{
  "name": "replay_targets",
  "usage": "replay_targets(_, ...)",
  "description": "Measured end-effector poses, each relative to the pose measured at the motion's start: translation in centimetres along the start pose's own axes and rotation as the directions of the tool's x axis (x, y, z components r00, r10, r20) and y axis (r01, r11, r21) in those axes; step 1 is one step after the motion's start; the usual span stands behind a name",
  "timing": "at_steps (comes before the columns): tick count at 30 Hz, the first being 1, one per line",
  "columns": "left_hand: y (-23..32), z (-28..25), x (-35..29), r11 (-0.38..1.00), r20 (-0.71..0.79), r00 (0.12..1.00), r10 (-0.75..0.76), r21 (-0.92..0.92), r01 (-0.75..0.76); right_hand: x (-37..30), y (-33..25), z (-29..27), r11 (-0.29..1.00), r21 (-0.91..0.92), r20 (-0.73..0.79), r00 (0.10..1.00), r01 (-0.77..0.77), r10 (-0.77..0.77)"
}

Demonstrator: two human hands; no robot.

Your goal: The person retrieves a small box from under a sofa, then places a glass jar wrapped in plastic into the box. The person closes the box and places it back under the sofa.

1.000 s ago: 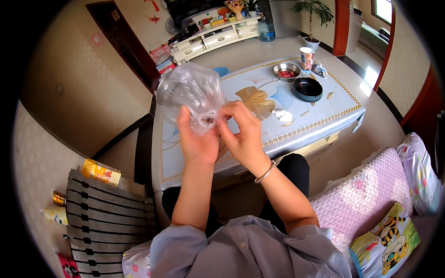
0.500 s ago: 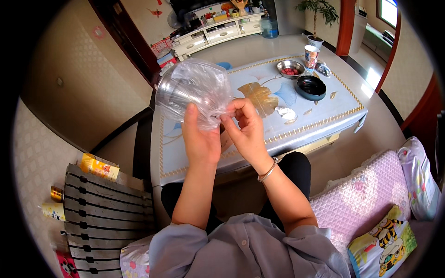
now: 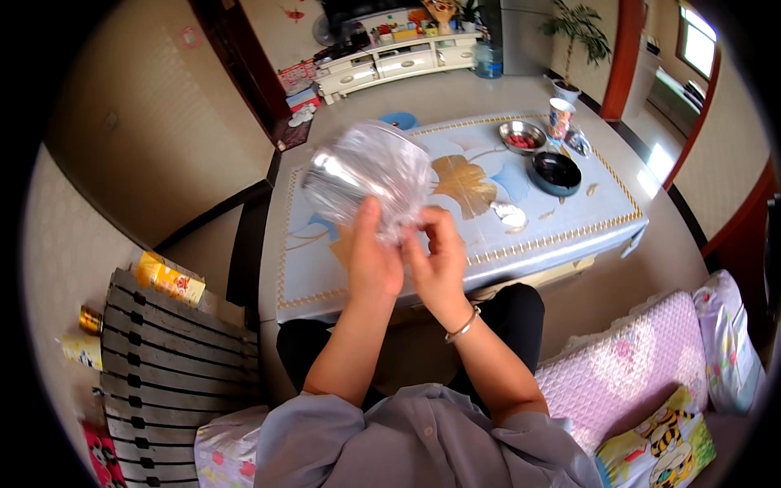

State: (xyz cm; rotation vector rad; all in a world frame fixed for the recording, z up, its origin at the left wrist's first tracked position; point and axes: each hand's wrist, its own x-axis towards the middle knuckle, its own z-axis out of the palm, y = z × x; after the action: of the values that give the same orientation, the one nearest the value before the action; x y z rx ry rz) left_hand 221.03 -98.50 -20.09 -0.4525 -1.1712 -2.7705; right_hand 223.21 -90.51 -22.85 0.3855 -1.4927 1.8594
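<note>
Over the table, both hands hold up a clear, crinkled plastic bag (image 3: 370,172) wrapped around a shiny, rounded, silvery thing that looks like a metal bowl. My left hand (image 3: 376,259) grips the bag from below, its thumb lying up along the plastic. At the bag's gathered end, my right hand (image 3: 439,259) pinches the plastic between thumb and bent fingers. A silvery bangle (image 3: 464,324) circles my right wrist. Motion blurs the bag, and its far side is hidden.
A patterned cloth covers the table (image 3: 488,244). On its right stand a metal bowl (image 3: 522,137) with red pieces, a dark round dish (image 3: 556,174) and a paper cup (image 3: 560,119). Crumpled white tissue (image 3: 509,215) lies nearer. A quilted sofa (image 3: 626,358) is at right, a slatted grey bench (image 3: 175,366) at left.
Both hands and the bag sit slightly lower and farther right in the picture. The whole view has also shifted a little. The grip on the bag stays much the same.
</note>
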Motion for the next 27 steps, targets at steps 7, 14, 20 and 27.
replay_targets(7, -2.0, -2.8, -1.6, 0.862, 0.207, 0.962, 0.177, 0.439, -0.253, -1.3, 2.4, -1.7, 0.721, 0.508, 0.167, 0.875, -0.471, 0.454)
replay_targets(14, -2.7, -4.9, -3.0, 0.822, 0.311, 0.939, 0.143, 0.492, -0.288, -2.1, 4.0, -7.5, 0.844, 0.055, 0.098, 0.844, -0.534, 0.528)
replay_targets(20, -2.5, -7.2, -4.3, 0.772, 0.415, 0.908, -0.051, 0.593, -0.228, 1.6, -3.1, -9.9, 0.904, -0.422, 0.508, 0.807, -0.071, 0.301)
replay_targets(27, -2.2, -8.5, -3.9, 0.667, 0.487, 0.864, -0.126, 0.687, -0.290, 1.5, -3.9, -9.6, 0.650, -0.751, 0.533, 0.690, 0.118, 0.490)
